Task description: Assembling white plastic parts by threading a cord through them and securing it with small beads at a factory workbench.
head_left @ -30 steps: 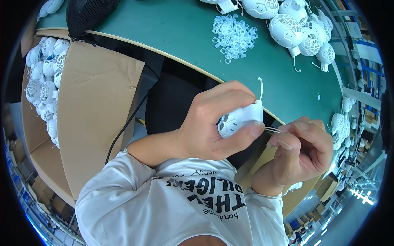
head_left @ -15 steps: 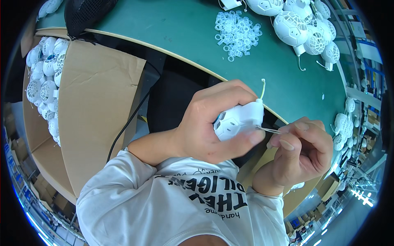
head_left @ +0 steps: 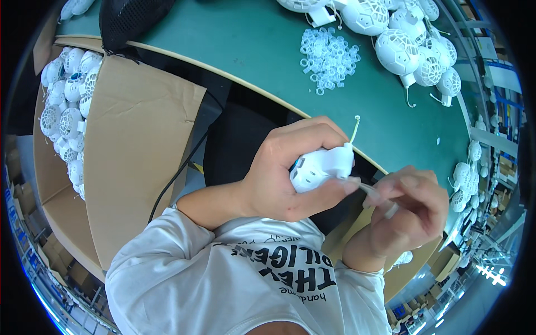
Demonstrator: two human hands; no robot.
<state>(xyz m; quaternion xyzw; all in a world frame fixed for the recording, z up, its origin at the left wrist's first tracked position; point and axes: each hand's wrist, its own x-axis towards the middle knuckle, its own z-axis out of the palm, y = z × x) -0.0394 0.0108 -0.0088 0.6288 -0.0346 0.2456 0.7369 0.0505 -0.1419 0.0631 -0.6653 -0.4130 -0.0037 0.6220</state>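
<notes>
My left hand is wrapped round a white plastic ball-shaped housing with a moulded panel pattern and a short neck. From the neck a thin pale cable with a small end piece sticks up. My left thumb presses near the neck's lower side, where thin strands like wires come out. These run to my right hand, whose thumb and fingers are pinched on them; motion blurs the fingertips. A small whitish bit shows at the right fingers, too blurred to name.
On the green table lie a heap of clear plastic rings and a cluster of white housings. A black mesh item rests at the far left edge. Left stands a cardboard box of housings. A black cable hangs beside it.
My right hand has shifted slightly left and its fingers have curled further. The strands between the hands now look blurred. My left hand still grips the housing, tilted a little differently.
</notes>
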